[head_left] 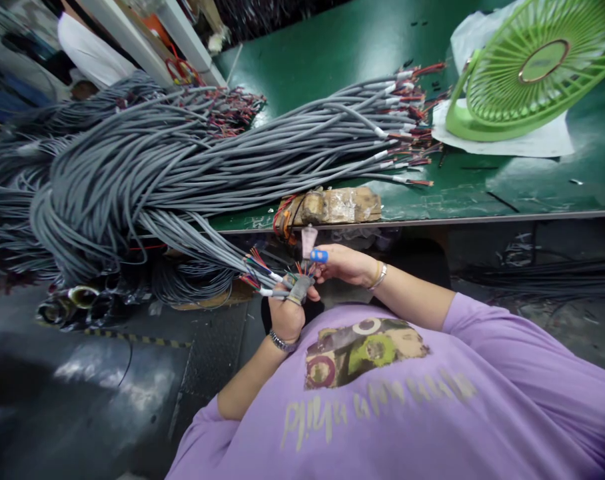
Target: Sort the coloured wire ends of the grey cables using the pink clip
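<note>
Head view, near to far: before my purple shirt [382, 420], my left hand [287, 319] is clamped round white-banded gray cables [266, 292], overlapping too much to count. My right hand [345, 265], one blue finger cover [319, 255] on it, meets thin coloured wires [301, 269]; I cannot tell whether its fingertips close. Cables should feel light and springy, wires soft and fragile, so I'd grip the jackets. Beyond: one wooden block [355, 205], a cable heap [182, 170] past counting, one green fan [542, 63].
</note>
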`<state>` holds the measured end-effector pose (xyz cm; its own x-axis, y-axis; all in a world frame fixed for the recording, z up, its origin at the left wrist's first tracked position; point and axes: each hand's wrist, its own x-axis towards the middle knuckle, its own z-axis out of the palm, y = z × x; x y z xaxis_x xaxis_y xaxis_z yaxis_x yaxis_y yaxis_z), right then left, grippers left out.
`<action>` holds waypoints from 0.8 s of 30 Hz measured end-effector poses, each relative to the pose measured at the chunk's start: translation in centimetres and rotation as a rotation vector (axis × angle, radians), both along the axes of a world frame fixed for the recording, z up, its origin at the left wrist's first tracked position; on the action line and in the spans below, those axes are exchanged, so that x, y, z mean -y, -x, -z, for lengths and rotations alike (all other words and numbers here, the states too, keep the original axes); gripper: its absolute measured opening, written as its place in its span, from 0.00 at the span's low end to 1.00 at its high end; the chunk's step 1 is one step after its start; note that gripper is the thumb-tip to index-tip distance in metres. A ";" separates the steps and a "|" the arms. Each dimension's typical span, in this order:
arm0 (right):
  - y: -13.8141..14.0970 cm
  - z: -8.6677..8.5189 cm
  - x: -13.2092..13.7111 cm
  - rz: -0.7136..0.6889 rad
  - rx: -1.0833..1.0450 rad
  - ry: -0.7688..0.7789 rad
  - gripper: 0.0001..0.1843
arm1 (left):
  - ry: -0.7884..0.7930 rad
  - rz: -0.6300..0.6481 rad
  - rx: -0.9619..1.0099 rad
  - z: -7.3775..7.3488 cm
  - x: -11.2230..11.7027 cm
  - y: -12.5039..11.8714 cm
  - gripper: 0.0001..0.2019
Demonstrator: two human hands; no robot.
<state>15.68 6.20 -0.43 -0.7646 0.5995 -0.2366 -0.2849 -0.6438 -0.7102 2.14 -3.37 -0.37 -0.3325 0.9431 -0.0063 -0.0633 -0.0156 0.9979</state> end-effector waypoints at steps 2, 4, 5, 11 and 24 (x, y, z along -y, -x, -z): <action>-0.4 -0.2 0.0 0.012 0.046 -0.081 0.21 | 0.018 0.000 -0.048 0.1 0.0 0.1 0.12; -0.5 -0.4 0.1 0.039 0.087 -0.159 0.18 | 0.041 0.035 -0.102 0.0 0.0 0.2 0.12; -0.5 -0.6 0.2 0.055 0.107 -0.199 0.17 | 0.055 0.079 -0.135 -0.2 -0.1 0.3 0.12; -0.4 -0.7 0.6 0.033 0.146 -0.335 0.18 | 0.206 0.367 -0.255 -1.2 -0.5 1.1 0.10; 0.1 0.2 2.0 0.167 0.135 -0.338 0.18 | 0.110 0.143 0.011 0.0 -0.5 0.8 0.13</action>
<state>15.62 4.18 -0.64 -0.6252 0.7744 -0.0967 -0.2553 -0.3200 -0.9124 1.37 -2.88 -0.40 -0.1944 0.9742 -0.1147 -0.0683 0.1032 0.9923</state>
